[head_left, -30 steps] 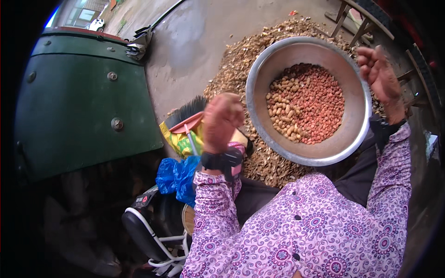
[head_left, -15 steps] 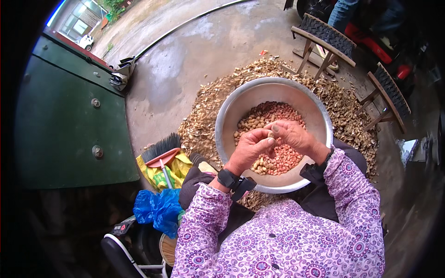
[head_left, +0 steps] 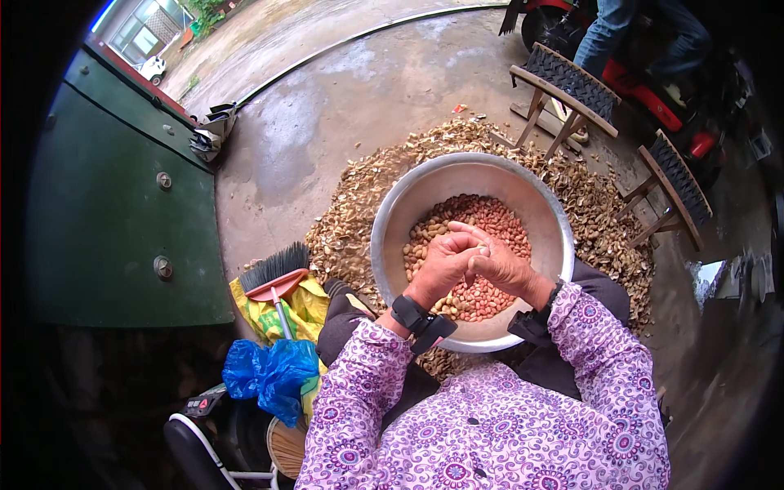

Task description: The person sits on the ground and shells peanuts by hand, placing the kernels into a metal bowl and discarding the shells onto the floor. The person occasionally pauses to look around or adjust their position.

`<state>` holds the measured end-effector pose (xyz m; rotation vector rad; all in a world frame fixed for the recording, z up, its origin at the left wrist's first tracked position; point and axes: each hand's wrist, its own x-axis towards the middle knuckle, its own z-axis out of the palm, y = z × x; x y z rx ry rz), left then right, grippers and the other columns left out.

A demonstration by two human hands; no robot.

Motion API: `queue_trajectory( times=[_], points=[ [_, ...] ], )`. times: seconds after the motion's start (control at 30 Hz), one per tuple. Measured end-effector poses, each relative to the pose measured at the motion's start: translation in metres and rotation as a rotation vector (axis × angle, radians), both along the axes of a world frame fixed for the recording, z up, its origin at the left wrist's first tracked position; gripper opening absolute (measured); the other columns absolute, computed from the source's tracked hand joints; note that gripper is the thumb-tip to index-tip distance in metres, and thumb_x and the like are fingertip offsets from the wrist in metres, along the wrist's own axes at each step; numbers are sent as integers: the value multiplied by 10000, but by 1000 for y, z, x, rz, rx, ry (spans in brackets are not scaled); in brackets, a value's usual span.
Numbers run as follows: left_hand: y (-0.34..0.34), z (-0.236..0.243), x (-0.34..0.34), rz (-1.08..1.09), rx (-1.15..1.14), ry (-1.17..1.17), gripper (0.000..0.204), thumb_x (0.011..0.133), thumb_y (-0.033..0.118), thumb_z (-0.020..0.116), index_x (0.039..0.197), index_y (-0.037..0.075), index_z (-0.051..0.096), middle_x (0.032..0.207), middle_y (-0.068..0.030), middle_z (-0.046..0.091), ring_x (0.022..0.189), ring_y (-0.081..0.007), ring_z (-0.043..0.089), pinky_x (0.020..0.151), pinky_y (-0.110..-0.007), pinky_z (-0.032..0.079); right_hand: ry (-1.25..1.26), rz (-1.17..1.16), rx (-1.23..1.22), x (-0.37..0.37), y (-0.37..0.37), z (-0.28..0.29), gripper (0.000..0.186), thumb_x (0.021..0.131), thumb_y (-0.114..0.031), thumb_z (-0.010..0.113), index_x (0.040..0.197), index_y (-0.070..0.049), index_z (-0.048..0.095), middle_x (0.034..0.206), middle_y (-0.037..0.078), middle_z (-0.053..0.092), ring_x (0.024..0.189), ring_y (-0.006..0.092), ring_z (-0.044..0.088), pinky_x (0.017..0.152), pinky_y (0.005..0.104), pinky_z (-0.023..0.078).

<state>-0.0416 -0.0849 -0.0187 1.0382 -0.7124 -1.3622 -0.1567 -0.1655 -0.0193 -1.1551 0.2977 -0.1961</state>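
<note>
My left hand [head_left: 442, 268] and my right hand [head_left: 510, 270] meet over a wide metal basin [head_left: 482, 174]. Their fingertips press together in a pinch, and whatever lies between them is hidden. Below them, reddish shelled peanut kernels [head_left: 508, 225] fill much of the basin's bottom. Unshelled peanuts [head_left: 415, 252] lie along its left side, with a few more near the lower edge. The basin rests between my knees. A dark band with a small box sits on each wrist.
Broken peanut shells [head_left: 347, 220] surround the basin on the floor. A broom [head_left: 278, 278] lies on a yellow bag at left, near a blue plastic bag [head_left: 273, 376]. Two woven stools [head_left: 572, 86] stand at far right, by a person in jeans [head_left: 606, 33]. A green metal panel [head_left: 122, 212] bounds the left.
My hands have drawn closer together, and the right fingers now lie over the left fingertips. The whole view has shifted slightly. More of the person's legs shows at the far right.
</note>
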Motion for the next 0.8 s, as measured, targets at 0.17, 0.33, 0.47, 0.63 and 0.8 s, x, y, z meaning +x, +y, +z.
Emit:
queue_trajectory(
  times=[0.17, 0.33, 0.47, 0.63, 0.8],
  points=[
    [1, 3, -5, 66, 18, 45, 140, 749, 136, 591, 789, 5, 614, 656, -14, 562, 493, -60, 472, 425, -175, 371, -11, 26, -40, 3, 2, 10, 740, 655, -583, 617, 1098, -7, 478, 984, 26, 487, 773, 79, 488, 629, 198, 422],
    [0, 0, -9, 77, 51, 106, 158, 736, 145, 599, 819, 13, 620, 655, -8, 560, 488, -51, 450, 417, -175, 354, 26, -54, -41, -2, 7, 9, 598, 686, -541, 610, 999, -34, 565, 953, 18, 493, 739, 78, 501, 612, 191, 425],
    [0, 1, -10, 65, 82, 84, 167, 740, 157, 602, 819, 12, 622, 664, -7, 565, 489, -50, 446, 422, -173, 352, 35, -68, -94, -2, 7, 14, 572, 730, -546, 558, 996, -41, 569, 899, -1, 507, 726, 71, 501, 608, 183, 421],
    [-10, -1, -11, 141, 30, 196, 179, 784, 140, 592, 912, 17, 571, 689, -15, 570, 532, -68, 507, 437, -183, 392, 8, -92, 202, -3, -8, 4, 652, 731, -622, 479, 973, -20, 546, 841, -7, 511, 707, 61, 473, 613, 202, 396],
    [-10, -8, -7, 167, 12, 250, 184, 760, 75, 620, 858, 52, 466, 757, -36, 563, 565, -87, 550, 471, -194, 471, 47, -369, 188, -7, -22, -16, 568, 759, -571, 479, 906, -25, 531, 774, 33, 529, 649, 77, 489, 564, 223, 415]
  ],
)
